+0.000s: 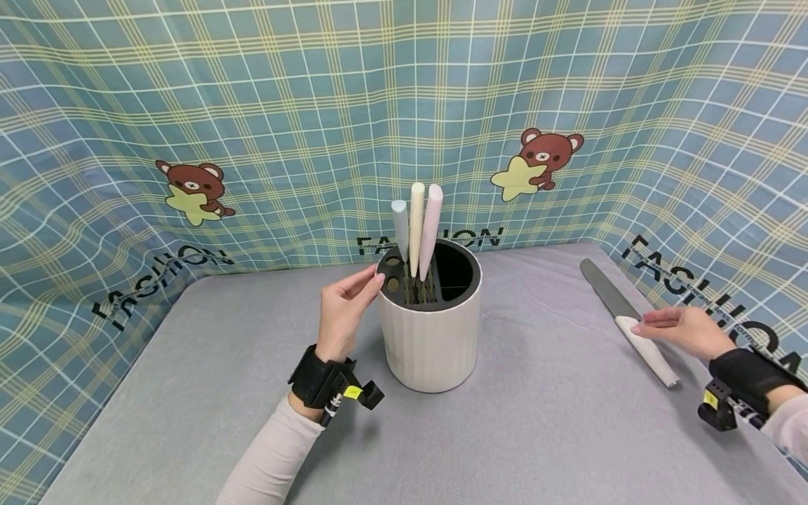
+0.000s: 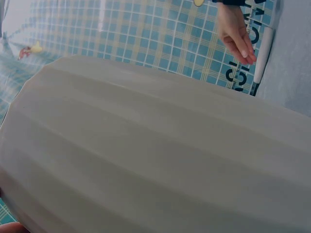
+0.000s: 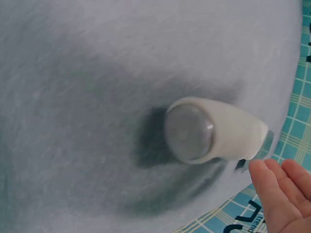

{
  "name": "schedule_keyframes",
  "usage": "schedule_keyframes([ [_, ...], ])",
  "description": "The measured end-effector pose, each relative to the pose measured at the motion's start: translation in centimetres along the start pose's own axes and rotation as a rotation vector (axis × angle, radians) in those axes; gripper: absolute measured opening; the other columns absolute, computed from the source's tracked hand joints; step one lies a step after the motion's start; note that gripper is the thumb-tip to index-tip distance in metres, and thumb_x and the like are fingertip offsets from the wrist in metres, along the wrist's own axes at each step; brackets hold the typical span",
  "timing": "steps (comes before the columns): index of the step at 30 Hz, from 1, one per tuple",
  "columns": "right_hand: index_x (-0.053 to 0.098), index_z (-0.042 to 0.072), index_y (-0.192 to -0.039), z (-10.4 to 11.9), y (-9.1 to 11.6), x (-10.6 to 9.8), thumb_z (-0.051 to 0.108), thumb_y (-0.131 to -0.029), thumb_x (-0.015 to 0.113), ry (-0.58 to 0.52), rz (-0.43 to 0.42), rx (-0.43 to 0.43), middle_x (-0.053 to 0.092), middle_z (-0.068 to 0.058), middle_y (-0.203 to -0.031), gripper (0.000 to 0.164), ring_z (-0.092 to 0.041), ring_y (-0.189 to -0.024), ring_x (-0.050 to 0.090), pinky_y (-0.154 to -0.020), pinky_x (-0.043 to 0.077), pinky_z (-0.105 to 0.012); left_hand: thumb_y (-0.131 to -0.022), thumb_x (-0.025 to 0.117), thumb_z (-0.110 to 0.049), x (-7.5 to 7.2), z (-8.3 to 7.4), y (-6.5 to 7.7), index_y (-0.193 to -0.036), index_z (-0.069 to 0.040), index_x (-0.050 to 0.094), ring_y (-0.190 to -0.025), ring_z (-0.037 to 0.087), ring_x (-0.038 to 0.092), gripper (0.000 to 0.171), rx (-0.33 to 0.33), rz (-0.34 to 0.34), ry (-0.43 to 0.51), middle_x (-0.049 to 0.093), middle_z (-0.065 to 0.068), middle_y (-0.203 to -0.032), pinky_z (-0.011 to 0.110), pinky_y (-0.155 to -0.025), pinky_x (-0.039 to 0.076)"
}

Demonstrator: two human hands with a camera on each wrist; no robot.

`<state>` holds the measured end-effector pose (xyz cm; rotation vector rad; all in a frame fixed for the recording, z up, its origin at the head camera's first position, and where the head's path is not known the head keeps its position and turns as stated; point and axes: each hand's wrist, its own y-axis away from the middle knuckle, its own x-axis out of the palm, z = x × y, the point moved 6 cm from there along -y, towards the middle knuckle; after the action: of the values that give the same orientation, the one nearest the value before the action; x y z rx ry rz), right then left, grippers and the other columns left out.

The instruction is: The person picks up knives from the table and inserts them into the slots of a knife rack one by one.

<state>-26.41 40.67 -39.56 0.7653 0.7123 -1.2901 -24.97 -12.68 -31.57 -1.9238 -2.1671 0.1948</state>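
A white ribbed knife holder (image 1: 429,344) with a black slotted top stands upright on the grey cloth. Three knives stand in its slots, with a blue handle (image 1: 400,230), a cream handle (image 1: 416,224) and a pink handle (image 1: 432,228). My left hand (image 1: 344,308) holds the holder's left rim with thumb and fingers; in the left wrist view the ribbed wall (image 2: 155,145) hides most of it. At the right lies a knife with a grey blade (image 1: 607,287) and a white handle (image 1: 647,351). My right hand (image 1: 684,331) is just beside that handle, its fingers extended (image 3: 265,177).
A grey cloth (image 1: 536,421) covers the table. Blue plaid fabric (image 1: 303,126) with printed bears and lettering rises at the back and both sides. The lying knife is close to the right-hand fabric. A round dark opening (image 1: 456,270) takes up the holder's right half.
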Motion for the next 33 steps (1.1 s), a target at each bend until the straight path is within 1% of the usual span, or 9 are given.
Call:
schedule_keyframes([
  [2, 0.054, -0.018, -0.124, -0.1, 0.1, 0.1, 0.036, -0.094, 0.065, 0.036, -0.001, -0.001, 0.066, -0.030, -0.107, 0.063, -0.002, -0.080, 0.063, -0.070, 0.057, -0.032, -0.091, 0.068, -0.009, 0.0, 0.0, 0.0, -0.124, 0.002, 0.064, -0.096, 0.005, 0.068, 0.035, 0.001, 0.002, 0.000, 0.064, 0.021, -0.123, 0.026, -0.092, 0.056],
  [4, 0.056, -0.018, -0.122, -0.3, 0.1, 0.2, 0.036, -0.093, 0.066, 0.063, -0.007, -0.001, 0.068, -0.029, -0.104, 0.062, -0.017, -0.083, 0.067, -0.070, 0.057, -0.035, -0.091, 0.068, -0.009, 0.0, -0.1, 0.0, -0.124, 0.002, 0.064, -0.095, 0.005, 0.068, 0.035, 0.003, 0.005, 0.001, 0.064, 0.021, -0.123, 0.026, -0.091, 0.057],
  [6, 0.057, -0.018, -0.120, -0.4, 0.0, 0.3, 0.035, -0.092, 0.067, 0.083, -0.008, -0.005, 0.068, -0.029, -0.102, 0.061, -0.027, -0.085, 0.068, -0.069, 0.057, -0.035, -0.091, 0.068, -0.008, 0.0, -0.1, 0.1, -0.124, 0.003, 0.064, -0.095, 0.005, 0.068, 0.035, 0.005, 0.006, 0.003, 0.064, 0.022, -0.123, 0.026, -0.091, 0.057],
  [7, 0.058, -0.018, -0.119, -0.5, 0.0, 0.4, 0.035, -0.091, 0.068, 0.093, -0.011, -0.003, 0.069, -0.028, -0.101, 0.060, -0.029, -0.085, 0.068, -0.068, 0.057, -0.034, -0.091, 0.068, -0.008, 0.0, -0.1, 0.1, -0.124, 0.003, 0.064, -0.095, 0.005, 0.068, 0.034, 0.006, 0.007, 0.004, 0.064, 0.022, -0.123, 0.026, -0.091, 0.057],
  [10, 0.060, -0.018, -0.116, -0.7, -0.1, 0.5, 0.034, -0.089, 0.070, 0.113, -0.016, -0.005, 0.070, -0.027, -0.099, 0.059, -0.029, -0.084, 0.068, -0.066, 0.056, -0.031, -0.091, 0.068, -0.008, 0.0, -0.1, 0.1, -0.124, 0.003, 0.064, -0.095, 0.005, 0.068, 0.035, 0.008, 0.007, 0.006, 0.064, 0.022, -0.124, 0.026, -0.091, 0.057],
  [14, 0.062, -0.018, -0.111, -0.5, -0.2, 0.7, 0.032, -0.086, 0.074, 0.143, -0.024, -0.017, 0.071, -0.025, -0.094, 0.057, -0.024, -0.080, 0.068, -0.063, 0.053, -0.027, -0.091, 0.068, -0.008, 0.0, -0.1, 0.0, -0.124, 0.003, 0.064, -0.096, 0.005, 0.068, 0.035, 0.009, 0.003, 0.007, 0.064, 0.022, -0.123, 0.026, -0.092, 0.056],
  [19, 0.063, -0.019, -0.107, -0.2, -0.2, 0.8, 0.029, -0.083, 0.077, 0.175, -0.043, -0.035, 0.071, -0.023, -0.088, 0.055, -0.022, -0.074, 0.067, -0.062, 0.053, -0.029, -0.091, 0.068, -0.009, 0.0, 0.0, 0.0, -0.124, 0.003, 0.065, -0.097, 0.007, 0.068, 0.035, 0.009, 0.000, 0.012, 0.065, 0.021, -0.123, 0.027, -0.093, 0.056],
  [27, 0.066, -0.016, -0.097, -0.7, -0.4, 1.4, 0.030, -0.076, 0.081, 0.208, -0.055, -0.027, 0.070, -0.014, -0.079, 0.053, -0.014, -0.066, 0.060, -0.057, 0.049, -0.030, -0.091, 0.068, -0.009, 0.0, 0.1, 0.0, -0.125, 0.002, 0.064, -0.099, 0.007, 0.067, 0.035, 0.002, 0.003, 0.003, 0.064, 0.020, -0.124, 0.027, -0.093, 0.056],
  [33, 0.068, -0.013, -0.092, -0.6, -0.6, 1.2, 0.032, -0.073, 0.082, 0.242, -0.064, -0.018, 0.069, -0.019, -0.081, 0.050, -0.019, -0.066, 0.059, -0.055, 0.047, -0.031, -0.091, 0.068, -0.009, 0.0, 0.1, -0.1, -0.124, 0.002, 0.065, -0.099, 0.007, 0.068, 0.034, 0.002, 0.001, 0.014, 0.065, 0.020, -0.123, 0.027, -0.094, 0.055],
])
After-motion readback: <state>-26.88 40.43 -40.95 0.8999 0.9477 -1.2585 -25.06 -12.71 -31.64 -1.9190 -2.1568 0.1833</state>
